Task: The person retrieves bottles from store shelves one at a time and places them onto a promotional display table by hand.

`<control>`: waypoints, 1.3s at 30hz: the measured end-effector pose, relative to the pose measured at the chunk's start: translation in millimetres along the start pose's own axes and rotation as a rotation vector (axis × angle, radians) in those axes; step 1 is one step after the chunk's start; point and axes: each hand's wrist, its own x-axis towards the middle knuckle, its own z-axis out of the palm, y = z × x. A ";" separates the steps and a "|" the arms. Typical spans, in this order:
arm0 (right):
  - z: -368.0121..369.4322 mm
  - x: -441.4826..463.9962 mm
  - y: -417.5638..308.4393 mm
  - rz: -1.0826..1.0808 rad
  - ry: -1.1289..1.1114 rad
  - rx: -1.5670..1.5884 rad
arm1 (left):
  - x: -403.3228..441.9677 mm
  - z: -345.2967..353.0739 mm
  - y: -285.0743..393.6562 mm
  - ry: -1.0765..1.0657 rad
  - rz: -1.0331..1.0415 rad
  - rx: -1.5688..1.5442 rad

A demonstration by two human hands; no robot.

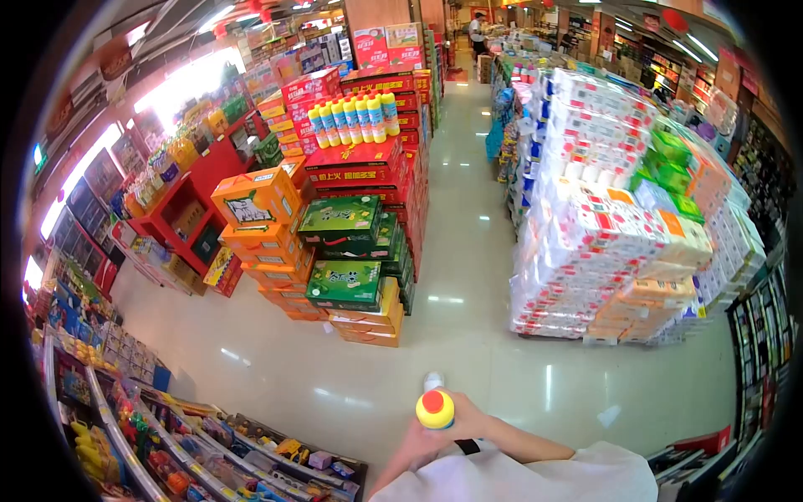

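A yellow bottle with a red cap point(434, 405) is held upright in front of my body, seen from nearly straight above. My right hand point(465, 417) is closed around its right side. My left hand point(421, 438) is closed at its lower left side, with its fingers partly hidden by the bottle. Farther ahead, a group of similar yellow bottles point(355, 121) with blue-and-white labels stands on a stack of red drink cartons point(360, 163).
Orange cartons point(255, 201) and green cartons point(343, 284) are stacked ahead on the left. On the right rises a large pile of wrapped tissue packs point(585, 226). Toy shelves point(209, 452) line the lower left. A tiled aisle point(462, 209) runs between the stacks toward a distant person point(477, 32).
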 end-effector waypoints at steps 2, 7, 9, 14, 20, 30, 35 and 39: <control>-21.7 42.0 3.2 0.001 -0.049 -0.017 | 33.8 -19.8 -14.8 -0.023 -0.019 -0.011; -83.3 140.2 -26.1 0.079 -0.015 -0.093 | 150.4 -55.1 39.5 0.023 0.045 -0.112; -109.5 180.0 -28.8 0.090 0.013 -0.168 | 198.6 -72.7 39.3 0.028 0.065 -0.156; -169.6 238.9 -9.5 0.017 0.137 -0.239 | 295.9 -81.8 41.0 0.010 0.118 -0.040; -219.8 286.1 28.5 0.000 0.293 -0.290 | 399.4 -89.8 7.1 0.005 0.166 0.023; -377.5 412.4 38.5 -0.100 0.431 -0.568 | 604.2 -95.5 40.0 0.012 0.075 -0.054; -424.1 495.5 37.1 -0.251 0.424 -0.464 | 675.6 -141.6 34.1 -0.003 -0.006 0.131; -442.5 568.0 38.7 -0.281 0.366 -0.362 | 723.4 -184.5 74.2 0.334 0.200 0.372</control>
